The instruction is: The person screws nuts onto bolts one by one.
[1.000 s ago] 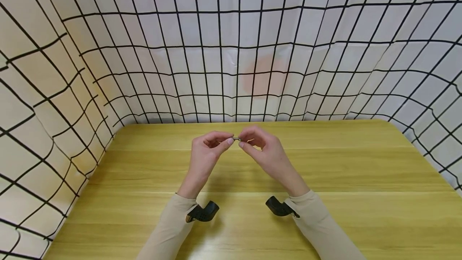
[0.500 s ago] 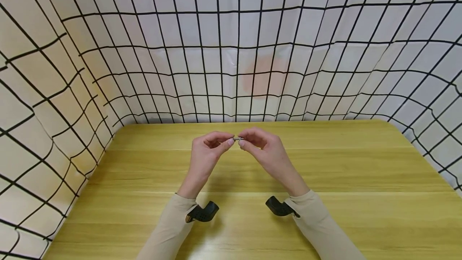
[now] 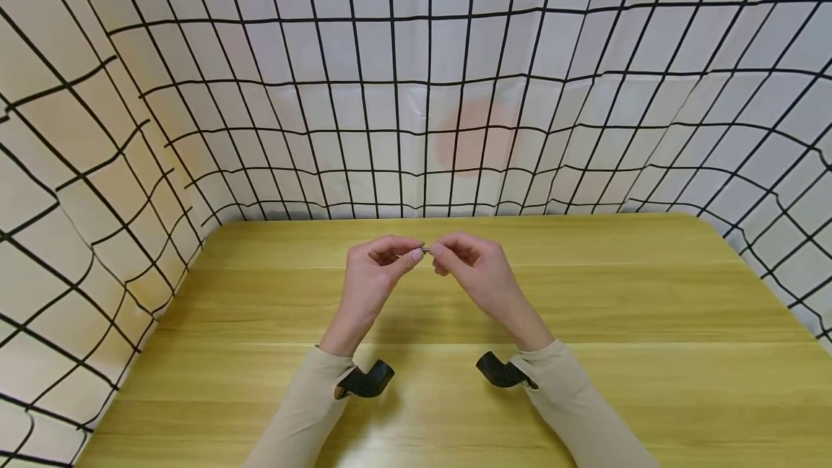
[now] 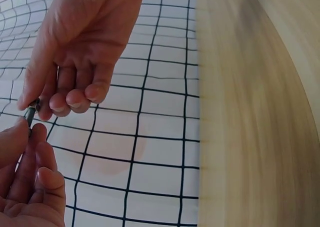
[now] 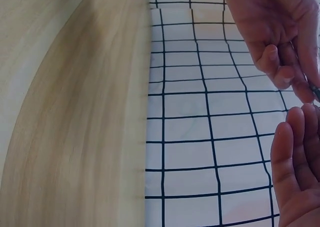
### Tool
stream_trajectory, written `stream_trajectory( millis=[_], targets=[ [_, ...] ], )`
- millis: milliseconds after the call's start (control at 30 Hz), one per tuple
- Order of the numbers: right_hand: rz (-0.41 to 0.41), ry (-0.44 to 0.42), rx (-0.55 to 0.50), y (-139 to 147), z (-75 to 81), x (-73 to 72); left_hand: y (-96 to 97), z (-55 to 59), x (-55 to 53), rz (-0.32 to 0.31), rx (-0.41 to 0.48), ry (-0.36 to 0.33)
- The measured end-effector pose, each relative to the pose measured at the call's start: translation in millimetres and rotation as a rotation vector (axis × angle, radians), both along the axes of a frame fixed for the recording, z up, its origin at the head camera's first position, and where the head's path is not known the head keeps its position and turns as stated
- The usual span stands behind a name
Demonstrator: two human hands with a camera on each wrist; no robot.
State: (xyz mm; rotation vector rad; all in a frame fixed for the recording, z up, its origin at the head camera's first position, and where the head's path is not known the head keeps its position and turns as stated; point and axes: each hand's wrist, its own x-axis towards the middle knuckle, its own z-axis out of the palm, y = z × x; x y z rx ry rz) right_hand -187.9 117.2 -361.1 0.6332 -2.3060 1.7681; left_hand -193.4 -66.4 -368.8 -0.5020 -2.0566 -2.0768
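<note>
**Right hand (image 3: 483, 274) drew its thumb up to meet the forefinger on a small metal rod (image 3: 426, 250)**

Two bare hands met above a wooden table (image 3: 260, 309), fingertips close together. Half a second earlier, the right thumb sat lower, apart from the forefinger; now the two tips came together at the rod's right end, hiding more of it, and the other right fingers showed bent below. The left hand (image 3: 369, 276) had barely moved and pinched the opposite end between thumb and forefinger. This suggested that the left hand was steadying the piece while the right fingers worked its end, perhaps by twisting or rolling.

The rod lay level between the hands, held off the table. In the left wrist view, its right end looked darker and wider, but finer detail was too blurred to make out. Both pinches were narrow; the spare fingers curled loosely.

No container could be made out in these views. Beige sleeves (image 3: 300, 399) covered the forearms, a black wrist mount (image 3: 366, 381) showed at each cuff, and white cloth with a black grid (image 3: 409, 107) hung behind.
</note>
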Motion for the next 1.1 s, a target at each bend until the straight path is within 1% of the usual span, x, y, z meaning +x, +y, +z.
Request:
stream_trajectory(
  millis=[67, 200, 300, 400, 533, 633, 733, 800, 900, 1033, 1100],
  targets=[
    [-0.013, 0.004, -0.003, 0.9, -6.5, -4.6, 0.5, 0.2, 0.3, 0.002, -0.004, 0.000],
    [-0.016, 0.019, -0.021, 1.5, -11.0, -7.7, 1.3, 0.2, 0.5, 0.001, -0.003, 0.006],
    [-0.009, 0.027, -0.022, 2.4, -11.8, -8.7, 1.6, 0.1, 0.5, 0.001, -0.003, 0.008],
    [0.012, 0.009, -0.012, 3.3, -10.6, -9.2, 1.6, -0.4, 0.1, 0.006, 0.006, 0.010],
    [0.049, -0.007, 0.041, 4.7, -8.4, -10.1, 1.3, -1.2, -0.4, 0.011, 0.027, 0.016],
    [0.058, 0.027, 0.078, 5.4, -7.4, -10.6, 1.0, -1.8, -0.5, 0.018, 0.029, 0.019],
    [0.058, 0.071, 0.064, 5.1, -6.9, -10.2, 0.6, -2.3, -0.6, 0.021, 0.029, 0.017],
    [0.060, 0.085, 0.042, 4.6, -5.5, -8.7, 0.4, -2.4, -0.5, 0.017, 0.030, 0.014],
    [0.069, 0.087, 0.012, 2.9, 2.8, -2.0, 0.5, -2.2, -0.2, 0.006, 0.032, 0.008],
    [0.069, 0.066, 0.002, 1.2, 14.1, 7.3, 0.6, -2.4, 0.1, 0.001, 0.030, 0.006],
    [0.069, 0.056, 0.003, 0.9, 15.6, 8.5, 0.8, -2.5, 0.1, 0.003, 0.031, 0.003]
  ],
)
